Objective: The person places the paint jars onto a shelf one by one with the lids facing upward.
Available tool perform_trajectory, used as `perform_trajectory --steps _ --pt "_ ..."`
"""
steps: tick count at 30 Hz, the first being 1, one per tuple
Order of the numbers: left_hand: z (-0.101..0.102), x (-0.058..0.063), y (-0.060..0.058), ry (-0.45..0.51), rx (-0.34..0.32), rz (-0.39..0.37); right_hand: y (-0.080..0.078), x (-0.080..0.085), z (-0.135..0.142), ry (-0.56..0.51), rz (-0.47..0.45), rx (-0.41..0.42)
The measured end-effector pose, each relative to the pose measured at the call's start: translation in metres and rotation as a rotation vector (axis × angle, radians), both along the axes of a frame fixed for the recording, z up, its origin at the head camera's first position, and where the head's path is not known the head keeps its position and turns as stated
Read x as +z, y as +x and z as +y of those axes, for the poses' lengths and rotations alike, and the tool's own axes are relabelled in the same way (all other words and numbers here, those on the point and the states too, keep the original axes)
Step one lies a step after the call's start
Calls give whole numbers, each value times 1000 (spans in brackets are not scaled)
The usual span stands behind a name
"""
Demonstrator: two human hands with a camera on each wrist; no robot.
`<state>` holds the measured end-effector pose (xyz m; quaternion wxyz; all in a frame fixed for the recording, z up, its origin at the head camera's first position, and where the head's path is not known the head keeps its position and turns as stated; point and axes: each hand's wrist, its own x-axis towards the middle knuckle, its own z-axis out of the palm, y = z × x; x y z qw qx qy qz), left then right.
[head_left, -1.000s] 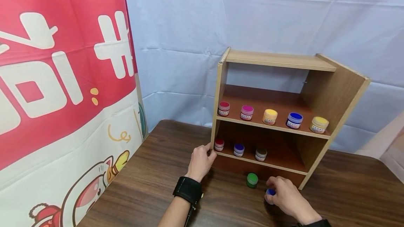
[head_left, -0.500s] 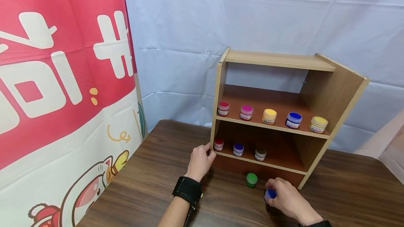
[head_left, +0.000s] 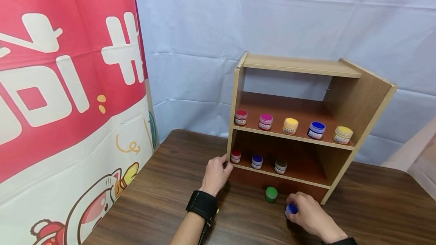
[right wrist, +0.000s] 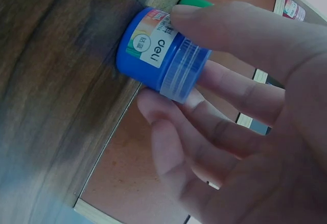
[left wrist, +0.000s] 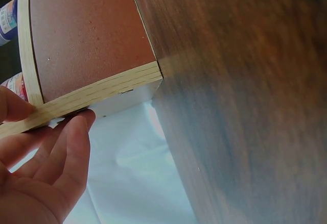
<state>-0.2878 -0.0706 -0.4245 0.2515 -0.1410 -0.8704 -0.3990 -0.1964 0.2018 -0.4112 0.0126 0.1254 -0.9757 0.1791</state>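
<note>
My left hand (head_left: pixel 217 175) grips the front edge of the left side panel (left wrist: pixel 104 87) of a small wooden shelf (head_left: pixel 362 101), low down. In the left wrist view the thumb lies on one side of the panel and the fingers on the other. My right hand (head_left: pixel 310 214) holds a blue paint jar (right wrist: pixel 153 50) by its sides between thumb and fingers. The jar stands on or just touching the table, in front of the shelf; its clear lid is on. Left of it a green paint jar (head_left: pixel 271 194) stands on the table, untouched.
The upper board bears red (head_left: pixel 241 117), magenta (head_left: pixel 265 122), orange-yellow (head_left: pixel 290 126), blue (head_left: pixel 316 130) and yellow (head_left: pixel 343 135) jars. On the lower board stand red (head_left: pixel 235 156), dark blue (head_left: pixel 257 162) and dark brown (head_left: pixel 281 166) jars. Cloth (head_left: pixel 190 48) hangs behind the wooden table (head_left: pixel 150 199).
Slightly more of the blue jar's lid shows between the right thumb and fingers than a second ago. The left hand stays on the panel, and the green jar has not moved.
</note>
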Motion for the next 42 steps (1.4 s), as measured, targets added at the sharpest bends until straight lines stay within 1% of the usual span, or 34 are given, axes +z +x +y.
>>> perform_trajectory --steps 5,11,15,22,27,31,37,42 --pt "0 -2 -2 -4 2 19 0 1 -1 15 -5 4" --pt "0 -1 -2 0 2 33 -1 4 0 33 40 17" --pt "0 -1 -2 -3 -2 39 -1 9 1 33 62 18" --pt "1 0 -2 -5 3 36 -2 20 4 33 87 -11" --pt "0 0 -2 -5 3 26 0 26 5 17 162 -19" --pt "0 -1 -2 -8 5 26 2 29 4 -23 248 -39" --pt "0 -2 -3 -12 11 36 1 33 5 -60 395 -59" --pt "0 -1 -2 -10 12 28 -2 34 6 -77 478 -88"
